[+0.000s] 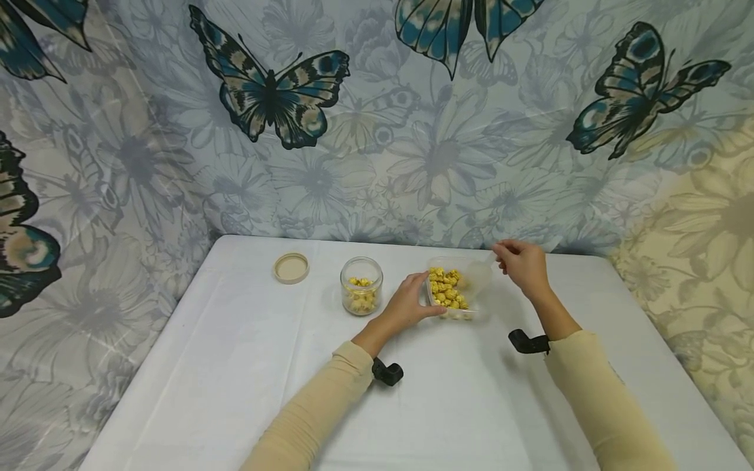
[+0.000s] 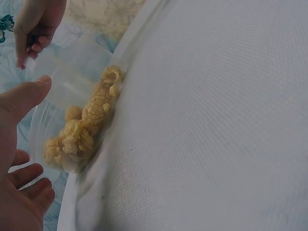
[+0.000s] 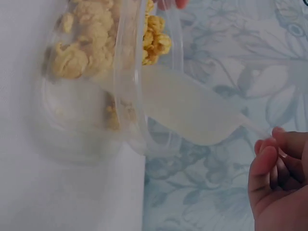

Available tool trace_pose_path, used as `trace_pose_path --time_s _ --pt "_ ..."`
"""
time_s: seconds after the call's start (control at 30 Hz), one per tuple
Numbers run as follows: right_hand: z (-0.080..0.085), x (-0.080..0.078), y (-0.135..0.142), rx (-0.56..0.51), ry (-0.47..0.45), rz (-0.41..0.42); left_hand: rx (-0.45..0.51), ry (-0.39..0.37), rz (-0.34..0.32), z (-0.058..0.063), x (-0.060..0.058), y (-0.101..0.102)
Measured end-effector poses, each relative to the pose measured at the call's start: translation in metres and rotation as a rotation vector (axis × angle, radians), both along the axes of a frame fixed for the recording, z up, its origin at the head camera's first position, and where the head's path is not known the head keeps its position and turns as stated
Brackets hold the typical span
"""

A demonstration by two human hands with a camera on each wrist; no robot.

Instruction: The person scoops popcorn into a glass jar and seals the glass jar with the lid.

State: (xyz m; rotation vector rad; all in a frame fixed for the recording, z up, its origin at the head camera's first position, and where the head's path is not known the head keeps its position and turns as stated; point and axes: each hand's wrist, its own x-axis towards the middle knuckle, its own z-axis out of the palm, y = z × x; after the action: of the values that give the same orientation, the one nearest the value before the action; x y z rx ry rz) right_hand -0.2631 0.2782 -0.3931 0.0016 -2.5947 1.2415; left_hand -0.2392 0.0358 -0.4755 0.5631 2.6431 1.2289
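Observation:
A clear plastic container [image 1: 476, 309] holding yellow popcorn [image 1: 448, 288] sits on the table. My left hand [image 1: 406, 302] holds its left side, thumb at the front rim and fingers towards the back. In the left wrist view, the thumb lies near the rim and the fingers are bent beside the wall. My right hand [image 1: 524, 268], at the container's right, pinches the thin handle of a translucent plastic scoop [image 3: 192, 108]. The scoop's wide blade dips over the rim into the container, at the popcorn's side. Some of the blade is blurred behind the container wall.
To the left of the container stands a glass jar [image 1: 346, 296] without a lid, partly filled with popcorn. A round beige lid [image 1: 291, 269] lies farther left. A white cloth covers the table [image 1: 235, 379], and a butterfly-patterned backdrop [image 1: 377, 163] hangs behind it.

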Motion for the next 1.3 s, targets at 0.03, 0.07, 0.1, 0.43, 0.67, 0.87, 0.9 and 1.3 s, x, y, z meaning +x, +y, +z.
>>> trace_pose_path --time_s 0.03,0.07,0.1,0.43,0.67,0.87,0.9,1.3 --pt "-0.001 -0.001 0.001 -0.028 -0.016 0.001 0.001 0.001 -0.001 0.0 0.0 0.0" --pt "-0.003 -0.002 0.002 -0.06 -0.026 0.002 -0.001 0.002 0.0 0.0 0.0 0.0" --pt "-0.005 -0.002 0.003 -0.093 -0.038 0.003 0.0 0.002 0.001 0.0 0.0 0.0" --pt "-0.027 0.0 0.009 -0.461 -0.17 0.055 -0.007 -0.004 0.006 0.0 0.002 0.001" --pt "-0.033 0.011 0.01 -0.474 -0.323 0.028 0.0 0.004 0.005 0.002 0.002 0.002" --pt "-0.032 0.019 0.01 -0.636 -0.443 -0.065 -0.014 0.031 0.007 0.004 0.002 0.0" --pt "-0.032 0.02 0.01 -0.677 -0.449 -0.077 -0.014 0.035 0.008 0.004 0.002 0.0" --pt "-0.03 0.015 0.008 -0.849 -0.455 -0.092 -0.013 0.024 -0.004 0.003 0.001 0.001"
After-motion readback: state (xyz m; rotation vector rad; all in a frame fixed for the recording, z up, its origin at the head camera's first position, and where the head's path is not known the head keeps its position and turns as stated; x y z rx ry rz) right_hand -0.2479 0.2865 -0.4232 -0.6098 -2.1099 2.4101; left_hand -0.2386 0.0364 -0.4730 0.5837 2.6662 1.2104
